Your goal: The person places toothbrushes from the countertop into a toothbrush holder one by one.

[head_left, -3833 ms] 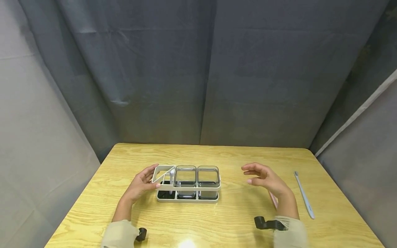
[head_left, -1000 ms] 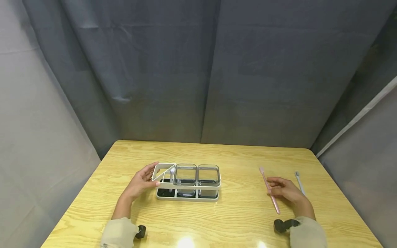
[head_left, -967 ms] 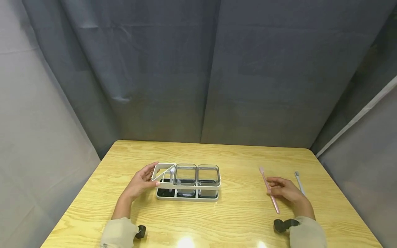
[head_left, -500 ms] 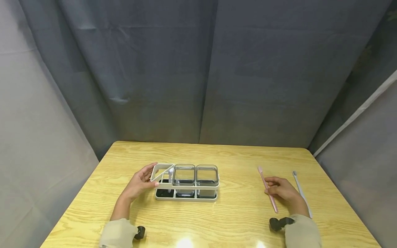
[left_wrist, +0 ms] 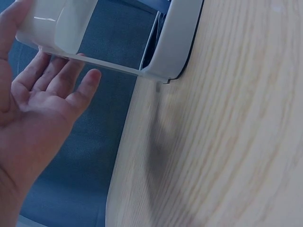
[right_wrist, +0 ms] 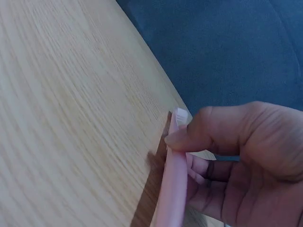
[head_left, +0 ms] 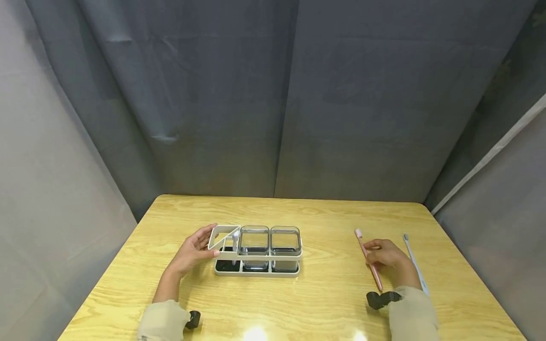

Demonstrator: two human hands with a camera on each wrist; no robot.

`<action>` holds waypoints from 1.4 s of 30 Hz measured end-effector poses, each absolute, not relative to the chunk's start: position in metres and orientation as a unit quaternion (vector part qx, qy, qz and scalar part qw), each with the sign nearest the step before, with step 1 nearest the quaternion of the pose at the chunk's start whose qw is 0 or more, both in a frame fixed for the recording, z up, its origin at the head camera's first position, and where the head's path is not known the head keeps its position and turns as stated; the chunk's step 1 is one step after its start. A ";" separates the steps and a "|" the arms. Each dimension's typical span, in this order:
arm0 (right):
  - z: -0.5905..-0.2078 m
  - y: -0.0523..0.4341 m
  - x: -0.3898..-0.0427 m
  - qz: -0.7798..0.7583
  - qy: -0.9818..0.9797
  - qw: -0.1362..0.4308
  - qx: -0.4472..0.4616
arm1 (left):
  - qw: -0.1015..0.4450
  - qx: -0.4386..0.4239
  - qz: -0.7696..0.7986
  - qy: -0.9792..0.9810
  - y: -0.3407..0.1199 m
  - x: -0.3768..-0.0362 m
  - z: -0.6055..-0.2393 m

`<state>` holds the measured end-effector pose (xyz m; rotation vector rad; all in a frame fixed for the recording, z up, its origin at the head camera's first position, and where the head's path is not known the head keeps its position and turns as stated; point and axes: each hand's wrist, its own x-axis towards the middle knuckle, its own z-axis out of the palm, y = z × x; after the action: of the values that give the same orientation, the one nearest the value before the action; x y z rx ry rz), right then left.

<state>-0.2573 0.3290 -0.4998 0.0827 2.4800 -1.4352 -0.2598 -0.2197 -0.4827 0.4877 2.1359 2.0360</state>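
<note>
In the head view my left hand (head_left: pixel 192 254) grips the left end of a white toothbrush holder (head_left: pixel 265 274), thumb in front and fingers behind. A toothbrush (head_left: pixel 236 240) stands in one of its left slots. Two clear square cups (head_left: pixel 255 240) sit side by side in the holder's frame. On the right side, my right hand (head_left: pixel 386 254) pinches a pink toothbrush (head_left: pixel 375 274) near its middle. The right wrist view has the thumb pressed on the pink handle (right_wrist: pixel 173 189), bristles at the far end, and a shadow on the wood beside it.
A light blue toothbrush (head_left: pixel 415 263) lies to the right of my right hand, partly hidden by the wrist and sleeve. The wooden table (head_left: pixel 324 303) has a rounded far edge, with grey curtains (head_left: pixel 273 118) behind it and at both sides.
My right hand has come down from beside the holder onto the pink toothbrush and now pinches it, its bristles turned more upward. The left hand keeps its grip on the holder.
</note>
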 end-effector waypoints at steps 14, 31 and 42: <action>-0.508 0.332 -0.254 -0.566 0.820 0.078 0.025 | 0.079 0.163 0.677 0.713 -0.222 -0.262 -0.485; -0.510 0.312 -0.246 -0.671 0.736 0.084 0.038 | 0.073 0.163 0.687 0.705 -0.220 -0.262 -0.483; -0.506 0.293 -0.246 -0.683 0.725 0.073 0.045 | 0.064 0.150 0.674 0.721 -0.220 -0.261 -0.482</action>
<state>-0.2457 0.2930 -0.5061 0.1351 2.1773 -2.0521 -0.2614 -0.2200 -0.4818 0.4533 2.1765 2.0342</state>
